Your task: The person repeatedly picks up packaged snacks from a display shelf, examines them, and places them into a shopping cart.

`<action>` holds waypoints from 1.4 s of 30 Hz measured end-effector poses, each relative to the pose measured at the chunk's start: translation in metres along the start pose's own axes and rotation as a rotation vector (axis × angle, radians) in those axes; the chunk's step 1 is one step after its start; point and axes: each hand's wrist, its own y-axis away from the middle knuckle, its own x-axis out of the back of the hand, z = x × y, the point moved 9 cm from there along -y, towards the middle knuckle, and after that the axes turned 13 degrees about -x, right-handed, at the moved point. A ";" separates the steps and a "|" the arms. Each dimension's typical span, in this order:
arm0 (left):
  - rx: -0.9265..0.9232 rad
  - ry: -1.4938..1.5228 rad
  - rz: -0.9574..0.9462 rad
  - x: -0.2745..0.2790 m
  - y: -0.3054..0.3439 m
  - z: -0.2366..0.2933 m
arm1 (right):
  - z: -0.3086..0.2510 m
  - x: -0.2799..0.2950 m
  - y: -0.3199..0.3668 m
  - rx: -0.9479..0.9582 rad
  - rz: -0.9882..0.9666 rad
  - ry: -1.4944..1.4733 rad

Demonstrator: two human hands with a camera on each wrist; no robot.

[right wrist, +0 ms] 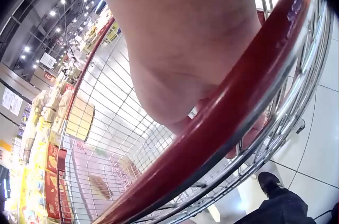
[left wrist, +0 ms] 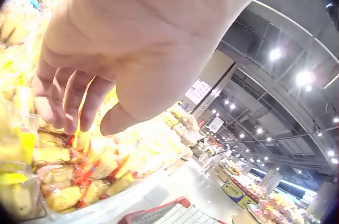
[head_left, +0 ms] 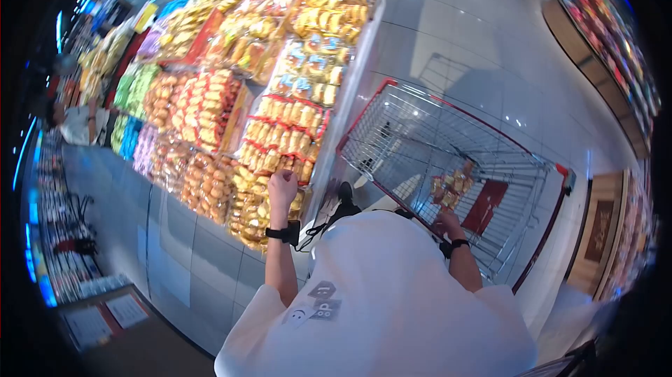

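My left hand (head_left: 283, 188) is over the front corner of a heaped display of bagged bread. In the left wrist view its fingers (left wrist: 74, 102) bend loosely down, thumb apart from them, with the tips close over bread packs with red trim (left wrist: 87, 174). No pack shows between thumb and fingers. My right hand (head_left: 448, 224) is at the near side of a wire shopping cart (head_left: 462, 114). In the right wrist view it grips the cart's side by the red rim (right wrist: 233, 102), which hides part of the fingers. Shiny bread packs (head_left: 453, 184) lie in the cart beside this hand.
A pale ledge (head_left: 353, 76) edges the bread display, between it and the cart. The cart's red handle (head_left: 542, 237) is at the right. Further shelves (head_left: 605, 48) stand beyond the aisle. A board with papers (head_left: 105, 321) is at the lower left. Tiled floor (head_left: 189, 265) lies around.
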 end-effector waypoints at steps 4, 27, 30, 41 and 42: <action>0.057 -0.176 0.099 0.012 0.007 -0.046 | -0.004 -0.005 0.005 -0.034 -0.013 -0.052; -0.067 -0.545 0.062 -0.054 -0.057 0.028 | -0.015 -0.012 0.045 0.050 0.021 -0.072; -0.088 -0.648 0.098 -0.060 -0.058 0.027 | -0.012 -0.009 0.038 0.048 0.040 -0.079; -0.015 -0.538 0.088 -0.037 -0.054 0.027 | -0.021 -0.017 0.052 0.052 -0.035 -0.155; -0.008 -0.482 0.129 -0.027 -0.052 0.030 | -0.023 -0.018 0.051 0.050 -0.049 -0.210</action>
